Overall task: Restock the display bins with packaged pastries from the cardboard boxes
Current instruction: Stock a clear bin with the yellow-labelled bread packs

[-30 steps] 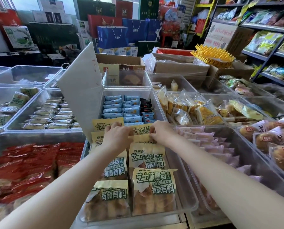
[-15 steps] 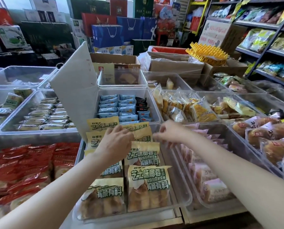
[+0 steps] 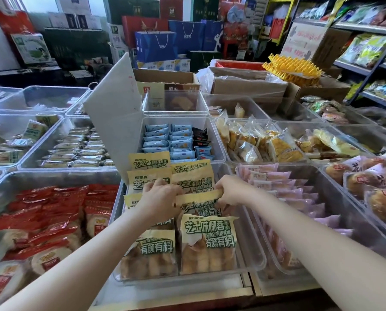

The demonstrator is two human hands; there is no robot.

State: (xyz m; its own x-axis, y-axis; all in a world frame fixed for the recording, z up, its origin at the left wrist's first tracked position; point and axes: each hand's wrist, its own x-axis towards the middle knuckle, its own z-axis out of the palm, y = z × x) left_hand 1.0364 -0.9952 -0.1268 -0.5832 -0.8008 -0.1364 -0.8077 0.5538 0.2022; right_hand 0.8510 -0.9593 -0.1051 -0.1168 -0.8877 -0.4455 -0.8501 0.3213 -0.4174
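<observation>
- The left hand [image 3: 159, 198] and the right hand [image 3: 231, 190] both pinch the top seam of one yellow pastry pack [image 3: 198, 203], each hand with curled fingers at one end of the seam.
- This pack is in the middle of the right column in a clear display bin [image 3: 256, 254], where the same yellow packs lie overlapping in two columns.
- The bin sits on a metal-edged tabletop [image 3: 176, 295], close to the front edge.
- Just left of it is a bin with red packs [image 3: 52, 212]; just right is a bin with pink packs [image 3: 284, 187].
- Behind it is a bin with blue packs [image 3: 165, 140], and a white board [image 3: 113, 108] leans tilted at the left back corner.
- Farther right are bins with clear bags of yellow cakes [image 3: 277, 144] and round brown buns [image 3: 367, 176].
- Open cardboard boxes [image 3: 248, 84] stand behind the bins; a yellow plastic rack [image 3: 293, 67] lies on them.
- The room is a shop: blue gift bags [image 3: 156, 46] at the back, snack shelves [image 3: 367, 48] on the right.
</observation>
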